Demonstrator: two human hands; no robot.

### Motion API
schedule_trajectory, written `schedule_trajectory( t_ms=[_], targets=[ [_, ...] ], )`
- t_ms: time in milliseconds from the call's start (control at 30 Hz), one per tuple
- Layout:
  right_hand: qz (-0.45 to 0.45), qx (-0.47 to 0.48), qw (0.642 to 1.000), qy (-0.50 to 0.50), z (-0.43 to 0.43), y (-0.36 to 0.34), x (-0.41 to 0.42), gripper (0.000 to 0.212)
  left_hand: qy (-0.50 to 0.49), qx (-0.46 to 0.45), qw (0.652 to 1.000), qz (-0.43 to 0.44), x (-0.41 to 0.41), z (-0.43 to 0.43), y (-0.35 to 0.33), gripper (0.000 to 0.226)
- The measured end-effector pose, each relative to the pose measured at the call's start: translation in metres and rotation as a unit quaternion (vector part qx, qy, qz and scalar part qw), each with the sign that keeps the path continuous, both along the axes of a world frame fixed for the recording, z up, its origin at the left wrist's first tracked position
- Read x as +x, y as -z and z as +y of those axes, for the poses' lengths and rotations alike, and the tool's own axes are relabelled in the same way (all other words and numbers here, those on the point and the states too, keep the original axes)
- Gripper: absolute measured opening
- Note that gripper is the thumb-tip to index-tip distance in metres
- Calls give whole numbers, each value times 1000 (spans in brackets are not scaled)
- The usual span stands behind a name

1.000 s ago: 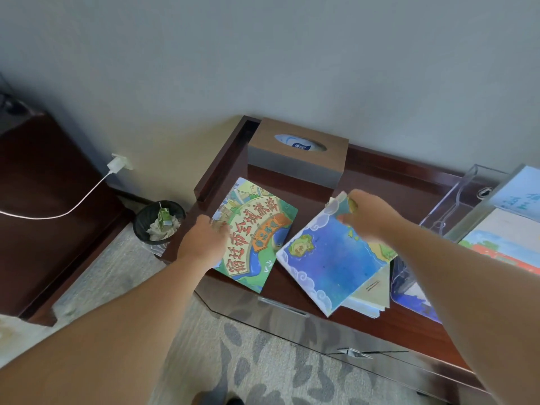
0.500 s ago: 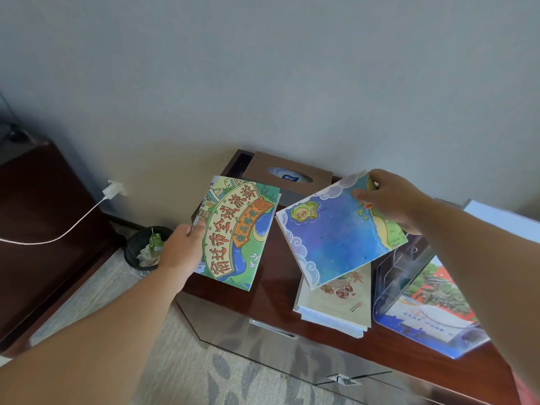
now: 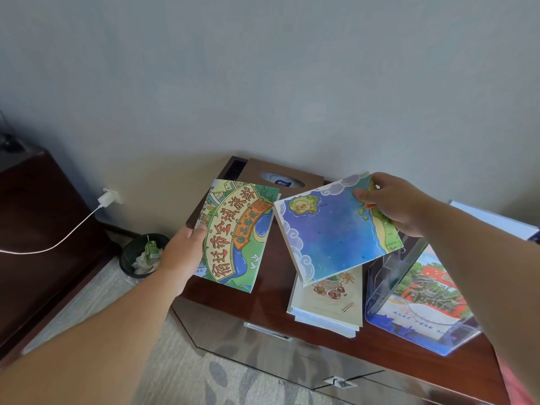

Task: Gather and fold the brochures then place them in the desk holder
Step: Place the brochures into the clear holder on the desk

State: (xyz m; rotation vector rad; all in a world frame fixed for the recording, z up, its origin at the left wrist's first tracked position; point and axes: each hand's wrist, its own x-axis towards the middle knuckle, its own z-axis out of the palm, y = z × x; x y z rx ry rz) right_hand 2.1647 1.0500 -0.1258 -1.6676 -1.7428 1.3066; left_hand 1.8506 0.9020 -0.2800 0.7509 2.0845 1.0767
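Head view: left hand (image 3: pixel 178 258), fingers (image 3: pixel 199 230) pinching green brochure (image 3: pixel 236 232) by its edge, 9 o'clock, above tabletop (image 3: pixel 271 299); right hand (image 3: pixel 400 206), fingers (image 3: pixel 365 195) pinching blue brochure (image 3: pixel 336 229), 2 o'clock, over stack (image 3: pixel 327 308) at 5 o'clock; holder (image 3: pixel 380 282) just beside stack, 4 o'clock.

1. The single view comes from a wide-angle camera on the person's head. It looks forward and steeply down.
2. It faces a pale wall (image 3: pixel 263 83), which fills the upper half. The dark wooden surface (image 3: pixel 271 299) stands against it, lower right.
3. The view is close. Both forearms enter from the bottom corners, and the left hand (image 3: pixel 181 252) and right hand (image 3: pixel 400 206) sit mid-frame.
4. At lower left are the floor (image 3: pixel 204 381) and a waste bin (image 3: pixel 143 255).
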Motion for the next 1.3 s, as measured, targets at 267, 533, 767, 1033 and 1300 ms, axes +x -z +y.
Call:
schedule_trajectory(
  t_ms=[267,533,767,1033,1300],
  targets=[
    [-2,-16,1000,6,-4,1,5,18,-19,-26,990,-137,3,-1,2,47],
    [-40,-10,999,-3,-6,0,3,21,43,-10,997,-69,15,0,-10,47],
    [-54,-5,998,-27,-15,0,-8,23,111,32,993,14,32,8,-29,41],
    [22,-49,998,-25,-20,5,-24,15,202,53,976,58,54,18,-41,31],
    [47,-88,995,-25,-28,18,-33,23,269,56,949,156,68,27,-57,27]
  ],
)
